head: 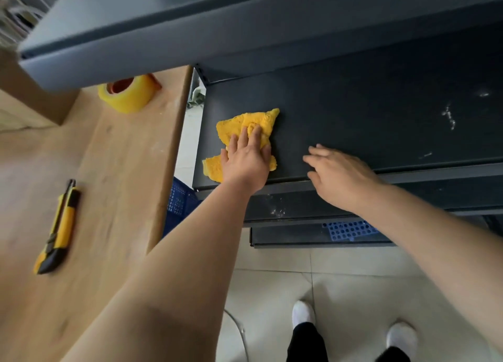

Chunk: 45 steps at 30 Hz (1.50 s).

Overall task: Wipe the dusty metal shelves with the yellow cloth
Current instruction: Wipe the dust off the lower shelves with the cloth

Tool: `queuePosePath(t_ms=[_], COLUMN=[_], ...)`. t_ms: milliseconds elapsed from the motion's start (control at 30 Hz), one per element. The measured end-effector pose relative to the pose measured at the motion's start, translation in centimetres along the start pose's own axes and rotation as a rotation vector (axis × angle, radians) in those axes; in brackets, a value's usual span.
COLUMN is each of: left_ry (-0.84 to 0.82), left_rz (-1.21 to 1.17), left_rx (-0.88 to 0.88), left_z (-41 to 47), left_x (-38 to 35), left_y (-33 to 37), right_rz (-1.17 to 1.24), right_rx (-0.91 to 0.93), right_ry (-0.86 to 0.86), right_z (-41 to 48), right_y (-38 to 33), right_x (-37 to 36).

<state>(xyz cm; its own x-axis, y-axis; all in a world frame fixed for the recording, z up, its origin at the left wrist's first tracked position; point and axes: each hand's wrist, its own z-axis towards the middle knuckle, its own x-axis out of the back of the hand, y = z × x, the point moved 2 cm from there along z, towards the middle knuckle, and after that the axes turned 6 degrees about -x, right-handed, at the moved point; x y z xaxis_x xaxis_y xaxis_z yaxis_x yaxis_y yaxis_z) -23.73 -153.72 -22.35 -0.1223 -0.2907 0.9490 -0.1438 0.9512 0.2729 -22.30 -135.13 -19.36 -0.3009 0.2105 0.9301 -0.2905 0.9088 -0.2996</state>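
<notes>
The dark grey sheet-metal shelf (367,111) is flat and matte, with a folded front lip; pale dust smears mark its right half. A crumpled yellow terry cloth (246,133), fluffy in texture, lies on the left near corner of this shelf. The left hand (246,160) presses flat on the cloth, fingers spread and extended, palm down; its grip is not closed around the fabric. The right hand (340,176) rests just to the right of the cloth, fingers extended and open, touching the shelf near its front lip and holding nothing. One more grey metal shelf (163,29) sits above, and two lower ones (294,208) show below, the upper of these dusty. Left of the shelving stands a light wooden bench (103,171) carrying one yellow roll of adhesive tape (128,95) and one yellow-and-black utility knife (58,228). Two perforated blue plastic items (348,229) are visible low down. The floor (340,293) is pale glossy tile.
</notes>
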Motion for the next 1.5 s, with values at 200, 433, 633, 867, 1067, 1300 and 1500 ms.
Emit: queuePosePath(t_ms=[200,433,633,867,1067,1300,1500], left_ry=[0.029,0.089,0.046,-0.012,-0.050,0.001,-0.126], left_rz=[-0.023,-0.038,-0.035,-0.028,-0.057,-0.248,-1.253], left_rx=[0.137,0.269,0.217,0.105,-0.007,-0.100,0.053], left_z=[-1.3,-4.0,-4.5,-3.3,-2.8,-3.2,-2.6], left_x=[0.7,0.0,-1.0,-3.0,-4.7,-5.3,-1.0], left_y=[-3.5,-0.4,4.5,12.8,19.5,25.3,26.8], right_rz=[-0.022,-0.026,-0.035,-0.032,-0.038,-0.069,-0.079], right_rx=[-0.027,-0.015,-0.063,-0.100,-0.153,-0.210,-0.250], right_ry=[-0.015,0.005,0.057,0.081,0.099,0.123,0.125], right_z=[0.6,-1.0,-3.0,-5.7,-7.7,-9.4,-9.8], right_y=[-0.9,0.9,5.7,11.3,16.2,19.3,19.3], right_x=[-0.4,0.0,1.9,4.0,5.6,7.1,8.3])
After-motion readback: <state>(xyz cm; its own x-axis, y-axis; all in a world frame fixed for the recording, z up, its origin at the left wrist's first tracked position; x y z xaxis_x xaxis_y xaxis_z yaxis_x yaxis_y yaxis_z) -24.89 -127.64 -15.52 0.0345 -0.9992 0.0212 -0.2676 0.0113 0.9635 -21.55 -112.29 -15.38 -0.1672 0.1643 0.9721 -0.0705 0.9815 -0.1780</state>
